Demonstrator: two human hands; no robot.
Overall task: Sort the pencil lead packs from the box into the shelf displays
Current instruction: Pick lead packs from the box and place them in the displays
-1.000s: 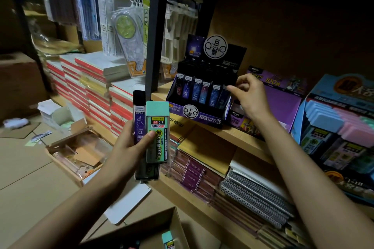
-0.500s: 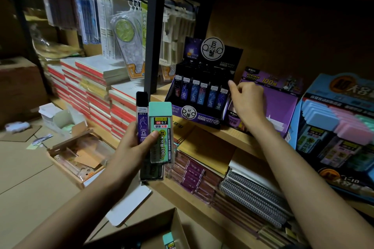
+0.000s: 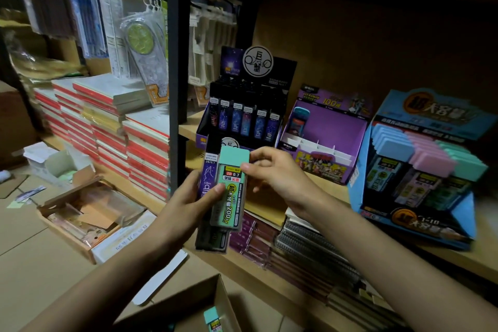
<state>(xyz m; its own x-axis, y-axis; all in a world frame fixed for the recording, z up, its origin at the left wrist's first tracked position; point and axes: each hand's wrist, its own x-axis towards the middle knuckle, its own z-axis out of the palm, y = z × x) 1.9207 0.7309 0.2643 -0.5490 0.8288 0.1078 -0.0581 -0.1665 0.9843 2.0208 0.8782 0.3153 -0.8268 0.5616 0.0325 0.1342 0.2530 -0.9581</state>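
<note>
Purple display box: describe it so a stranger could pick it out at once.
Find the wooden shelf right of the black post. The purple display box stands there in the middle of three, between the black display and the blue display. Unlike those well-stocked two, it shows bare white dividers and a single pack.

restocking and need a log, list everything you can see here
green lead pack: one, mint cap, held before the shelf
purple lead pack: one, purple, behind it in the same grip
black display: one, black, shelf, six dark packs in front
purple display: one, purple, shelf, lone pack at back left
blue display: one, blue, shelf right, holds pastel packs
cardboard box: one, brown, bottom edge, spare green pack inside
notebook stacks: several, red-edged, left
spiral notebooks: several, dark, lower shelf
left hand: one, grips the held packs
right hand: one, pinches the green lead pack's top
</note>
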